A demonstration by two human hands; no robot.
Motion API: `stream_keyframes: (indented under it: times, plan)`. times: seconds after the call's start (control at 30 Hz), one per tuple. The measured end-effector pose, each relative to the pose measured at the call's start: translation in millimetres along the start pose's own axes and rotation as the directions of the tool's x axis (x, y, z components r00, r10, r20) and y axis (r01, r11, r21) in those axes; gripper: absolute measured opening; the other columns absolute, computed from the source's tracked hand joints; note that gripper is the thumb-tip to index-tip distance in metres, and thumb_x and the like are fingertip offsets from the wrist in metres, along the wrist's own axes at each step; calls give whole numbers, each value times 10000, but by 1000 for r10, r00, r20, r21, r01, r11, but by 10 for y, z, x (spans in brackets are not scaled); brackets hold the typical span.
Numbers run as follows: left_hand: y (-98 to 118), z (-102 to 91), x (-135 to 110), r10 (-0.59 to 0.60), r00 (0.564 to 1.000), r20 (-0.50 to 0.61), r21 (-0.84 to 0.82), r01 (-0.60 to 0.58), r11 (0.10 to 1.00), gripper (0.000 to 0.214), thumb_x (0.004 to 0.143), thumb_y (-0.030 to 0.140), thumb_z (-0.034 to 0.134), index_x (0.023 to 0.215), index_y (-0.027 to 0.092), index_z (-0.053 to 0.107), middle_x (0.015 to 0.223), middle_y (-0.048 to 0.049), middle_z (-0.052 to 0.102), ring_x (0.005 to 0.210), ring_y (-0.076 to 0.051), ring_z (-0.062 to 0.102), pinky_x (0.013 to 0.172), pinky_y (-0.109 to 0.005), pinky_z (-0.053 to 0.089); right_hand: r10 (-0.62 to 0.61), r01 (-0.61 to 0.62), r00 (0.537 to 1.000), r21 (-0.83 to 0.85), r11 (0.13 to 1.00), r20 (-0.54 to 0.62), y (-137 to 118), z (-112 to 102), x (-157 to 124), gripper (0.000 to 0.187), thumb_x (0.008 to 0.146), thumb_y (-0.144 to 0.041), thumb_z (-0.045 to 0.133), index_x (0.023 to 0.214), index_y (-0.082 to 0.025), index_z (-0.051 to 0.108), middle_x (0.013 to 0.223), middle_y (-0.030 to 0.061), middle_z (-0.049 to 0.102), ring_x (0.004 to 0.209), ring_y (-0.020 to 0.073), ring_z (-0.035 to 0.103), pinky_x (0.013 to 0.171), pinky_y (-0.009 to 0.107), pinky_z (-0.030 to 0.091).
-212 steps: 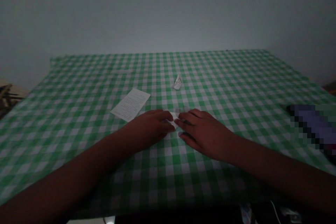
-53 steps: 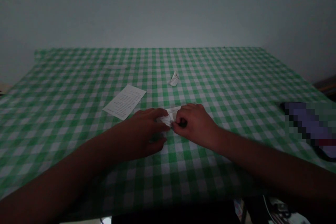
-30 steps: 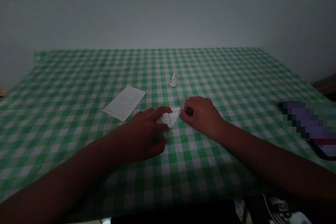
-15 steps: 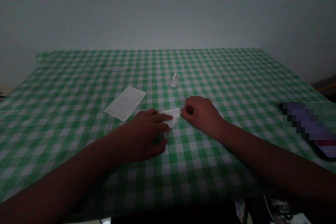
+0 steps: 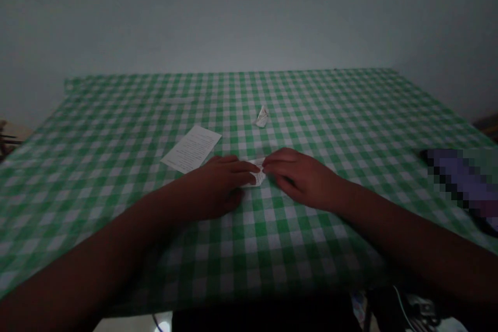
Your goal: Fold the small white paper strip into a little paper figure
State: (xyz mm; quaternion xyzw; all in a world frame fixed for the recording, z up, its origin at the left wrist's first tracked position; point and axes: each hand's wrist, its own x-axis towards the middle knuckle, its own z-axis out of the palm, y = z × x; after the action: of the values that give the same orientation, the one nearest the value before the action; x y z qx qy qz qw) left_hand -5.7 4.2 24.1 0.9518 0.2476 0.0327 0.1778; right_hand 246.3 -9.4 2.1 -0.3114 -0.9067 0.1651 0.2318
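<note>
On folded paper (image 5: pixel 260 179), both hands (image 5: pixel 218 184) (image 5: pixel 305 174) loosely curled

The single head view looks out from above the near edge of the checked tablecloth (image 5: pixel 330 114), facing 12 o'clock and tipped down. It sits close in: the left forearm (image 5: pixel 105 251) enters at 8 o'clock, the right forearm (image 5: pixel 404 236) at 4, with the left hand (image 5: pixel 218 187) and right hand (image 5: pixel 301 176) just below centre. The field is wide, taking in most of the tablecloth, the wall (image 5: pixel 249 15) across 12 and a dark patch (image 5: pixel 264 316) below the near edge at 6.
</note>
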Motion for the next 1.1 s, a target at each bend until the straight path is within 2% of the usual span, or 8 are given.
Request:
stream_keyframes:
  times: [0.13, 0.3, 0.47, 0.77, 1.1]
  plan:
    - [-41, -14, 11, 11, 1000, -6, -9, -11, 1000, 356, 892, 118, 553, 1228, 224, 609, 1372, -53, 601, 1208, -234, 568, 1056, -436, 429, -24, 26, 993, -12, 1000, 113, 29, 46, -27, 329, 933, -114, 497, 1224, -151, 647, 1235, 113, 652, 1173, 226, 574, 1035, 422, 472]
    - [-66, -7, 30, 15, 997, -81, -14, -16, 1000, 247, 927, 157, 527, 1138, 194, 651, 1238, -74, 665, 1126, -227, 616, 1009, -412, 465, -73, 83, 989, -71, 994, 131, 0, 12, -41, 328, 931, -107, 500, 1204, -159, 674, 1225, 131, 663, 1170, 243, 580, 1015, 461, 479]
    - [-48, 2, 65, -31, 994, -103, -42, 26, 999, 215, 968, 205, 475, 1052, 164, 669, 1098, -87, 691, 1004, -212, 646, 911, -375, 507, -101, 125, 978, -125, 984, 181, -50, -25, -53, 344, 912, -87, 520, 1206, -158, 683, 1240, 144, 654, 1174, 256, 573, 1008, 457, 459]
    - [-69, 138, 128, -115, 977, -182, -107, 96, 990, 170, 962, 212, 495, 1008, 156, 648, 1055, -80, 660, 985, -195, 613, 894, -357, 514, -88, 155, 963, -257, 954, 253, -76, -26, -68, 388, 890, -91, 542, 1248, -186, 657, 1311, 127, 618, 1179, 284, 551, 987, 475, 449]
    - [-73, 229, 158, -192, 950, -245, -140, 161, 977, 105, 937, 194, 514, 1021, 179, 574, 1083, -72, 598, 1002, -202, 591, 907, -387, 526, -82, 115, 976, -164, 980, 200, -65, -30, -45, 352, 919, -90, 499, 1231, -143, 653, 1222, 122, 688, 1151, 251, 601, 1009, 471, 451]
